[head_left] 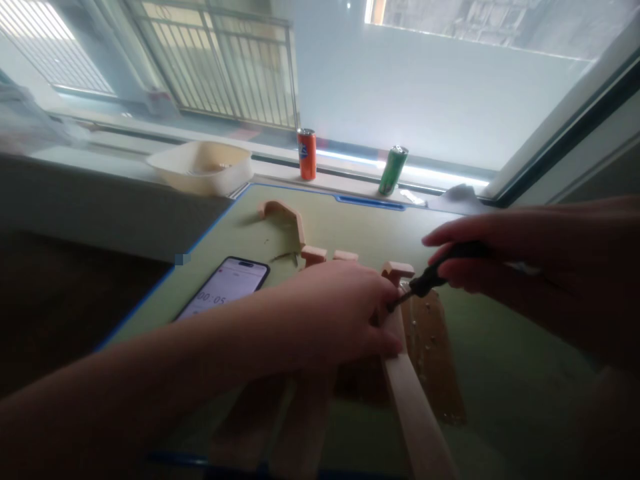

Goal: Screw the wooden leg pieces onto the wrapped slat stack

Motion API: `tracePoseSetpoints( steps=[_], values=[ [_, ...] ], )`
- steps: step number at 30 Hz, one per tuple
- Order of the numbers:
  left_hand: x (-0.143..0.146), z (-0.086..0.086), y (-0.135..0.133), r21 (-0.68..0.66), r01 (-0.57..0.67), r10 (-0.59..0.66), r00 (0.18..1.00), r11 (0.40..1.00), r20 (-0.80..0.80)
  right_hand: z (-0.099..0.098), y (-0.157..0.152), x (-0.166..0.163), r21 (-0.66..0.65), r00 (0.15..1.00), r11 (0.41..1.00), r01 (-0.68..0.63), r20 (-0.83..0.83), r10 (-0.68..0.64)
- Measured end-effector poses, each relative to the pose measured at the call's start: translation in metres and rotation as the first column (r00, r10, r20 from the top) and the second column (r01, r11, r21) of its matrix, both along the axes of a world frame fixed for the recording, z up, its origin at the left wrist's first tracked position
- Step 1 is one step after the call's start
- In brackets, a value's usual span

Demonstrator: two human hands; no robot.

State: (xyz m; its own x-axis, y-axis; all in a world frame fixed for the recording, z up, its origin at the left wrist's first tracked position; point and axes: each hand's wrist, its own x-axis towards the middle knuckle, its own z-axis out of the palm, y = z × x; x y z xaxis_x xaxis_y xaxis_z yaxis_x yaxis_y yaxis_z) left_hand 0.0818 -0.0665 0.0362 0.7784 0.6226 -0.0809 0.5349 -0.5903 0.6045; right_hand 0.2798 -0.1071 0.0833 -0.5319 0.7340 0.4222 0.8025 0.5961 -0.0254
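Observation:
My left hand [345,310] is closed around a long pale wooden piece [417,407] near its far end, where a small hooked block shows. In my right hand [505,263] is a screwdriver [427,280] with a dark handle, its fingers wrapped about the grip. The shaft slants down to the left, and its tip meets the wood beside my left fingertips; whether a screw sits there is hidden. Beneath lies a brown sheet [435,353] with several small shiny bits on it. Other wooden pieces [314,255] lie partly hidden under my left hand and forearm.
A phone [227,287] showing a timer lies left on the pale green, blue-edged table [345,227]. Behind it is a curved wooden hook [285,210]. On the window sill stand a cream basin [200,170], an orange can [307,157] and a green can [393,171].

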Motion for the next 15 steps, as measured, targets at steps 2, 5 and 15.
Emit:
tracePoseSetpoints(
  steps=[2, 5, 15],
  values=[
    [0.001, 0.002, -0.001, 0.045, 0.007, -0.004, 0.998, 0.999, -0.055, 0.0, 0.007, -0.004, 0.074, 1.0, 0.997, 0.023, -0.001, -0.023],
    [0.0, 0.004, -0.003, 0.079, 0.028, -0.021, 0.996, 0.997, -0.086, 0.0, 0.012, -0.01, 0.039, 0.999, 0.998, 0.048, -0.003, -0.048],
    [0.009, -0.004, -0.009, 0.115, -0.044, 0.035, 0.996, 0.992, 0.083, 0.003, -0.007, -0.015, -0.126, 0.997, 0.991, -0.041, -0.064, 0.033]
  ],
)
